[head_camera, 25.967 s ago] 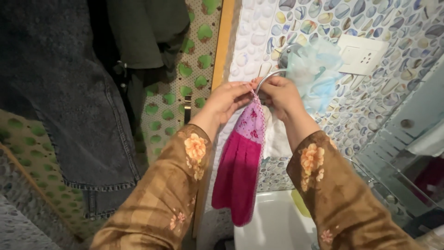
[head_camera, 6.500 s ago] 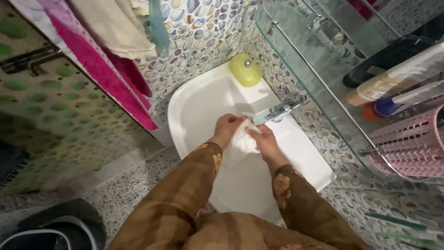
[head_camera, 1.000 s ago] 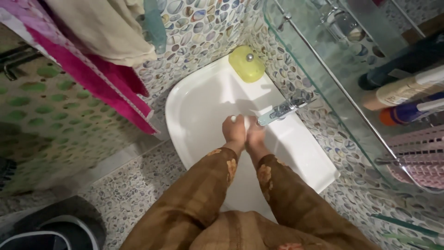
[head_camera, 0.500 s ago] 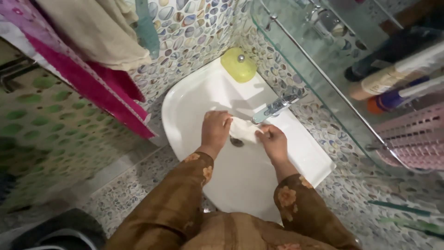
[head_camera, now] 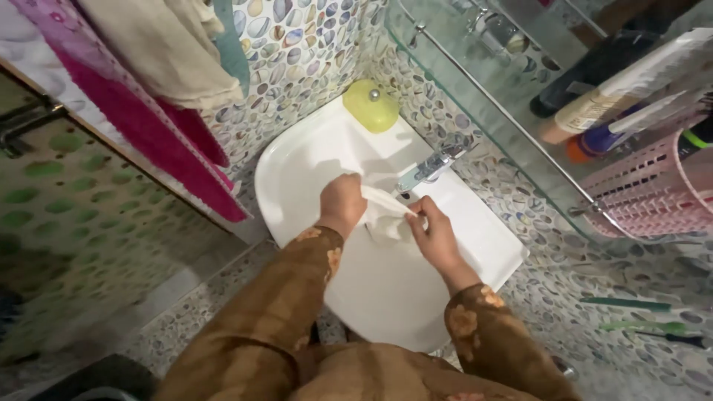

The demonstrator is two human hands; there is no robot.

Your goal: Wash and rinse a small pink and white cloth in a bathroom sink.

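At the bottom of the frame our brown, flower-printed sleeves (head_camera: 275,319) rise toward the middle, and they cover the near rim of the white washbasin (head_camera: 297,160). Just past the cuffs, our left hand (head_camera: 343,205) is closed on one end of a small white cloth (head_camera: 382,212), and our right hand (head_camera: 434,234) pinches the other end, so the cloth hangs stretched between the two hands over the bowl at the centre of the frame. The cloth and hands hide the drain from us. Right behind the cloth, the chrome tap (head_camera: 427,169) points down-left toward it from the basin's right ledge; we cannot tell whether water runs.

Farther back, a yellow-green soap dish (head_camera: 370,106) sits on the basin's far corner against the pebble-patterned wall (head_camera: 297,52). At the upper left a pink towel (head_camera: 134,111) and a beige cloth (head_camera: 160,48) hang close beside the basin's left edge. At the upper right a glass shelf (head_camera: 475,104) juts over the tap side, carrying bottles (head_camera: 594,111) and a pink slotted basket (head_camera: 653,193). Low on the right, two green toothbrushes (head_camera: 631,315) lie near the pebbled wall.
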